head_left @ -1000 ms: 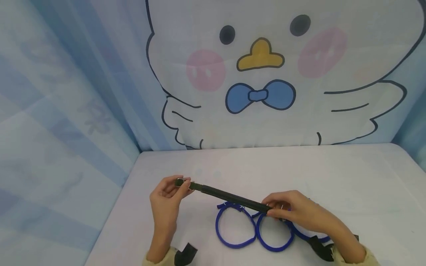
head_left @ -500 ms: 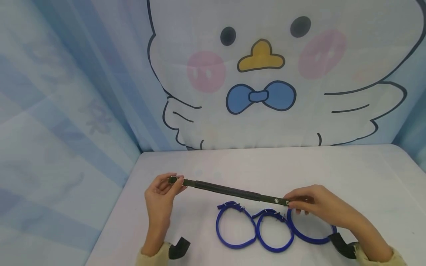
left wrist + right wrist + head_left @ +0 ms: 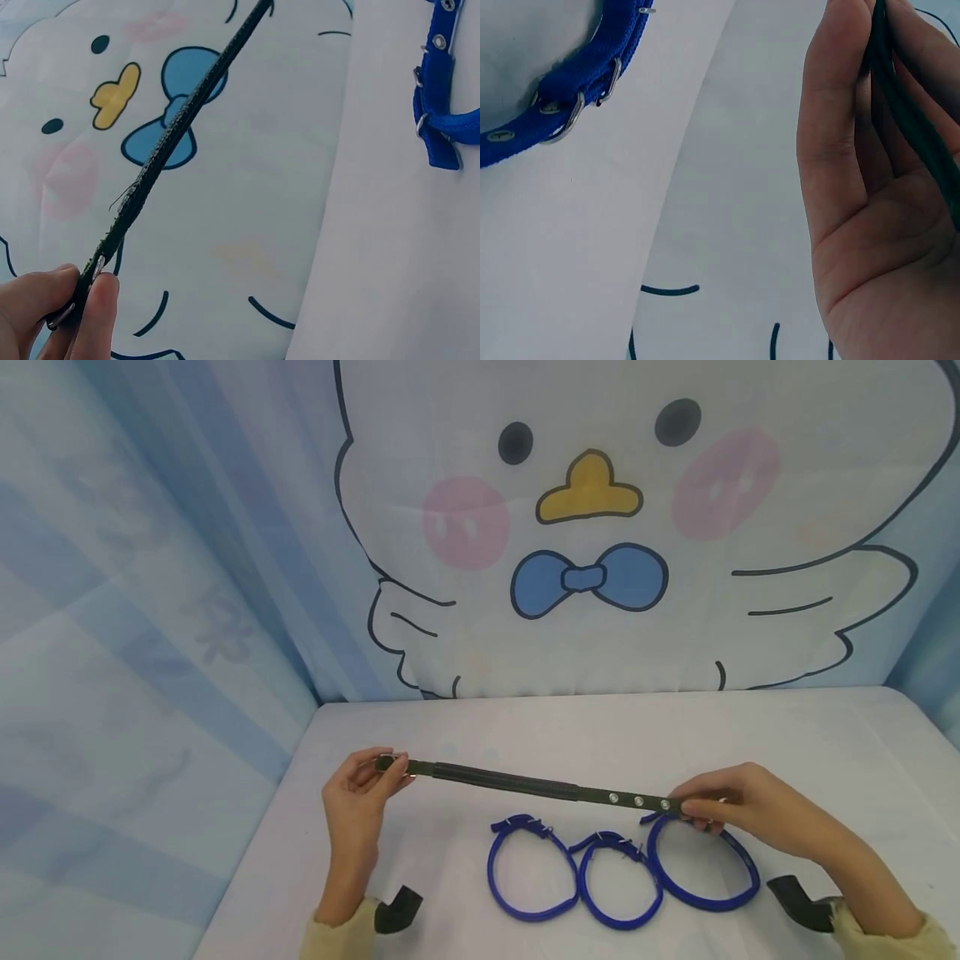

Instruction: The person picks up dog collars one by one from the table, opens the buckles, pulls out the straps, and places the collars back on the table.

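Observation:
A dark green pet collar (image 3: 502,782) is stretched out straight above the table, sloping slightly down to the right. At its buckle end, my left hand (image 3: 360,802) pinches it between thumb and fingers; a metal ring (image 3: 98,268) shows beside the fingertips in the left wrist view. My right hand (image 3: 750,806) pinches the opposite end, just past several metal eyelets. In the right wrist view the strap's tail (image 3: 919,124) runs down across the palm. Below lie three fastened blue collars: a left one (image 3: 490,870), a middle one (image 3: 624,924) and a right one (image 3: 712,905).
The blue collars lie side by side in a row on the white-covered table (image 3: 840,760). A cloth backdrop (image 3: 465,635) with a cartoon face rises behind the table's far edge, and a blue patterned curtain (image 3: 150,693) hangs at the left.
My right hand has slid rightward along the green collar to its eyelet end, uncovering the eyelets. My left hand has shifted slightly left and up. The blue collars have stayed put.

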The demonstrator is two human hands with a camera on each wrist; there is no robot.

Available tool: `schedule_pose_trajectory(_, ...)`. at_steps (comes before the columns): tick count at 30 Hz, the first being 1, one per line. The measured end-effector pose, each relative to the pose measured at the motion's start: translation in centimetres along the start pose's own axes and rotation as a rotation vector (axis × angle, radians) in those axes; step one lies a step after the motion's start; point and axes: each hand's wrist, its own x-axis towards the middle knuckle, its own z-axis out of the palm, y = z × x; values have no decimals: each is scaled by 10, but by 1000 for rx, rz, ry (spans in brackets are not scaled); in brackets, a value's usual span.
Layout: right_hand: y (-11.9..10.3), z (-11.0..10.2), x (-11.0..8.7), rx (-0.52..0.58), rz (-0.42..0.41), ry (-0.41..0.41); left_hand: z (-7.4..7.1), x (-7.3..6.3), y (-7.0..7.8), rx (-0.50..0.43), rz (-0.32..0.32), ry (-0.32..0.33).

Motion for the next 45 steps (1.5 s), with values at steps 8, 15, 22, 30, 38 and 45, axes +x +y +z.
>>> schedule_pose_trajectory(8,16,-12,2,-67,81,76,-2,6,-8,-1,-12,-5)
schedule_pose_trajectory(15,24,-18,4,-80,121,123,-1,17,-16,16,-9,-20)
schedule_pose_trajectory(22,28,-24,7,-101,137,162,2,28,-17,32,-28,-30)
schedule_pose_trajectory(30,31,-30,18,-81,154,215,6,42,-21,81,-52,-48)
schedule_pose_trajectory(38,41,-35,30,-128,188,288,17,54,-32,71,-69,-66)
schedule_pose_trajectory(45,76,-34,54,-130,238,391,28,69,-46,76,-101,-70)
